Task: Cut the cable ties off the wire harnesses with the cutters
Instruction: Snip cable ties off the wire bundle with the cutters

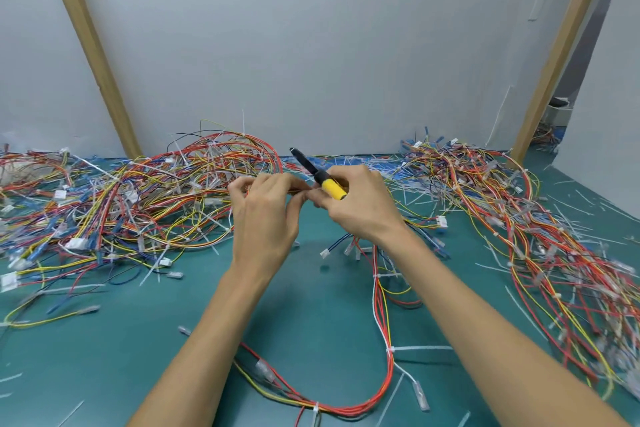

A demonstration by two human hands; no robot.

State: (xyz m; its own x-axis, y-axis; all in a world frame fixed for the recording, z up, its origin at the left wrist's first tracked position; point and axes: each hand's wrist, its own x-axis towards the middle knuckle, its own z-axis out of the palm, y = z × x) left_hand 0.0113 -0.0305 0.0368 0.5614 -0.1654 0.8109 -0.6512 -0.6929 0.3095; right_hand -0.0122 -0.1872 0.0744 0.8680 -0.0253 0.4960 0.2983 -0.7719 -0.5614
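Fingers [242,185] of the left hand [266,218] are curled narrow, pinching thin wires [295,190] at mid-frame. The right hand [362,208], at its three o'clock and touching it, grips the yellow-handled cutters [329,184], whose black nose points to eleven o'clock. A red harness [382,315] with a white cable tie [389,349] loops over the green worktop [156,340] at five o'clock. Tangled piles lie at nine o'clock [121,204] and three o'clock [519,225].

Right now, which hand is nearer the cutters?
Right. The right hand grips the cutters by the yellow handle; the left hand sits just left of them, pinching wires.
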